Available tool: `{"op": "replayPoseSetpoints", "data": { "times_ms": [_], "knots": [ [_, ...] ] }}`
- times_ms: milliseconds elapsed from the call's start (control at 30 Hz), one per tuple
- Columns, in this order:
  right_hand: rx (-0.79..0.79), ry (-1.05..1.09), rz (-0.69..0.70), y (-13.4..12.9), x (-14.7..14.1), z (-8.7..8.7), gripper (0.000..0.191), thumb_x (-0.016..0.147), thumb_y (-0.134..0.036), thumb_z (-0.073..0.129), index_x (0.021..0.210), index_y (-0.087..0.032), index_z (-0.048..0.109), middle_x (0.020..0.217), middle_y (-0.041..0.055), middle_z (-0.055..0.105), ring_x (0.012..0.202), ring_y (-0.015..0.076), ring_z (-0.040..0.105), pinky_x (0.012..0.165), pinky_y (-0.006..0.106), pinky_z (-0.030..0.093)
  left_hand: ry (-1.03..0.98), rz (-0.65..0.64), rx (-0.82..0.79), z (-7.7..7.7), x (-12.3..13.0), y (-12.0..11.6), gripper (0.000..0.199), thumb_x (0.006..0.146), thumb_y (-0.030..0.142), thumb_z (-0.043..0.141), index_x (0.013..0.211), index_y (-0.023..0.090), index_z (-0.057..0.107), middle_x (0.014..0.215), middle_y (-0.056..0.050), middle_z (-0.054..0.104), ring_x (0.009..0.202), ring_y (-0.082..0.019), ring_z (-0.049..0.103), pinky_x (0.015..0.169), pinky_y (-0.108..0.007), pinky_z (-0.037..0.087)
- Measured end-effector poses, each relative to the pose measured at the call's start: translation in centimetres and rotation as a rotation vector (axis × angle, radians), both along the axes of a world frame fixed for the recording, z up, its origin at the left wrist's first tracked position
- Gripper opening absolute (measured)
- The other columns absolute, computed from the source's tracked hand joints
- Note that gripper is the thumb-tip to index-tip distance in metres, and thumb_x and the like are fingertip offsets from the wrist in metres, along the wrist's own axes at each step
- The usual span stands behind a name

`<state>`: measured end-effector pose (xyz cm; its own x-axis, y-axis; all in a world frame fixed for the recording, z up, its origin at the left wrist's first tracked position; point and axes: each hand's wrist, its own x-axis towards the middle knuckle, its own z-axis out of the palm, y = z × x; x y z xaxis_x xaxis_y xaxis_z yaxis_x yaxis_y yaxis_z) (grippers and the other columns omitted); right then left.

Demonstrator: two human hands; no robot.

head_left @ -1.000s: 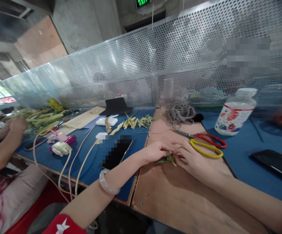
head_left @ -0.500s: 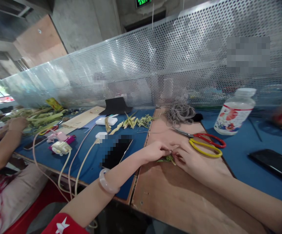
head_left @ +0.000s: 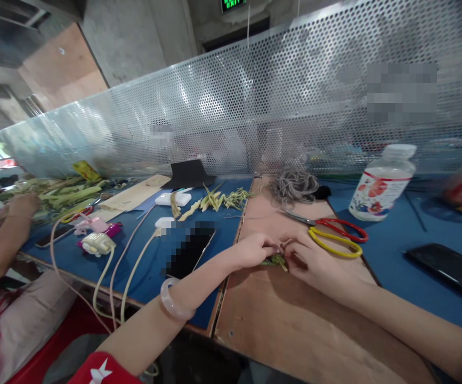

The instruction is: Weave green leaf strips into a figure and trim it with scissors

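Note:
My left hand (head_left: 257, 249) and my right hand (head_left: 305, 258) meet over the wooden board (head_left: 262, 320), fingertips pinched together at a small piece too tiny to make out. Just under the fingers lies a small green plant bundle (head_left: 277, 261). Behind my right hand are scissors (head_left: 337, 237) with one red and one yellow handle, blades pointing left. A tangle of grey thread (head_left: 292, 186) rests farther back on the board. Green woven leaf pieces (head_left: 215, 200) lie to the left on the blue tabletop.
A phone (head_left: 191, 249) lies left of the board, beside white cables and plugs (head_left: 98, 244). On the right are a bottle (head_left: 382, 184) and a black phone (head_left: 448, 269). A perforated metal screen (head_left: 215, 106) stands behind. Another person's hand (head_left: 25, 205) is at far left.
The view has shifted slightly. My hands remain together over the green bundle, with my right fingers a little more curled.

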<state>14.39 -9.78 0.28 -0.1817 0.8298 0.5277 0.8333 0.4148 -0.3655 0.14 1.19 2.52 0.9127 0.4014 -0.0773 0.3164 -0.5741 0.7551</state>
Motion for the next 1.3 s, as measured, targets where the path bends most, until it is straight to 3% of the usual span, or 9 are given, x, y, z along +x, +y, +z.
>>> {"op": "replayPoseSetpoints", "data": {
  "times_ms": [167, 300, 433, 700, 900, 1300],
  "knots": [
    [0.021, -0.062, -0.065, -0.1, 0.5, -0.1, 0.015, 0.069, -0.005, 0.048, 0.069, -0.020, 0.052, 0.095, 0.0068, 0.055, 0.082, 0.0184, 0.058, 0.074, 0.032, 0.050, 0.041, 0.068, 0.027, 0.2, 0.0, -0.3, 0.028, 0.080, 0.026, 0.044, 0.091, 0.011, 0.065, 0.085, -0.005, 0.064, 0.070, -0.012, 0.051, 0.064, -0.021, 0.036],
    [0.059, -0.082, -0.113, 0.0, 1.0, -0.7, 0.010, 0.071, -0.012, 0.052, 0.070, -0.022, 0.053, 0.095, 0.0063, 0.056, 0.083, 0.0200, 0.058, 0.071, 0.030, 0.050, 0.036, 0.079, 0.051, 0.2, 0.1, -0.3, 0.025, 0.080, 0.026, 0.044, 0.085, 0.011, 0.064, 0.077, -0.003, 0.063, 0.064, -0.011, 0.049, 0.061, -0.020, 0.035],
    [0.082, -0.126, -0.163, 0.2, 1.2, -1.1, 0.009, 0.075, -0.021, 0.054, 0.083, -0.023, 0.057, 0.101, 0.0084, 0.055, 0.087, 0.0226, 0.057, 0.072, 0.032, 0.050, 0.042, 0.082, 0.091, 0.3, 0.0, -0.3, 0.025, 0.080, 0.028, 0.044, 0.081, 0.011, 0.063, 0.068, -0.002, 0.059, 0.059, -0.010, 0.045, 0.057, -0.020, 0.033],
    [0.136, -0.398, -0.122, -1.0, 0.2, 1.1, 0.027, 0.081, -0.014, 0.047, 0.106, -0.021, 0.056, 0.104, 0.0090, 0.058, 0.084, 0.0211, 0.058, 0.070, 0.032, 0.049, 0.033, 0.044, 0.053, 0.3, 0.1, -0.4, 0.025, 0.080, 0.021, 0.043, 0.085, 0.011, 0.065, 0.068, -0.002, 0.058, 0.059, -0.009, 0.044, 0.057, -0.020, 0.032],
    [0.143, -0.449, -0.063, -1.2, 0.1, 1.9, 0.023, 0.084, -0.015, 0.045, 0.099, -0.022, 0.060, 0.093, 0.0074, 0.059, 0.078, 0.0186, 0.056, 0.067, 0.029, 0.047, 0.079, 0.079, 0.044, -0.7, 0.2, 0.1, 0.027, 0.079, 0.027, 0.043, 0.081, 0.010, 0.064, 0.061, 0.000, 0.053, 0.051, -0.009, 0.041, 0.051, -0.020, 0.028],
    [0.100, -0.300, -0.045, -0.2, 0.8, 0.1, 0.011, 0.084, -0.015, 0.046, 0.083, -0.017, 0.057, 0.083, 0.0058, 0.058, 0.078, 0.0187, 0.056, 0.069, 0.031, 0.046, 0.085, 0.089, 0.122, -0.1, 0.0, -0.2, 0.029, 0.078, 0.033, 0.045, 0.078, 0.011, 0.062, 0.064, -0.001, 0.055, 0.057, -0.010, 0.044, 0.053, -0.021, 0.031]
  ]
}}
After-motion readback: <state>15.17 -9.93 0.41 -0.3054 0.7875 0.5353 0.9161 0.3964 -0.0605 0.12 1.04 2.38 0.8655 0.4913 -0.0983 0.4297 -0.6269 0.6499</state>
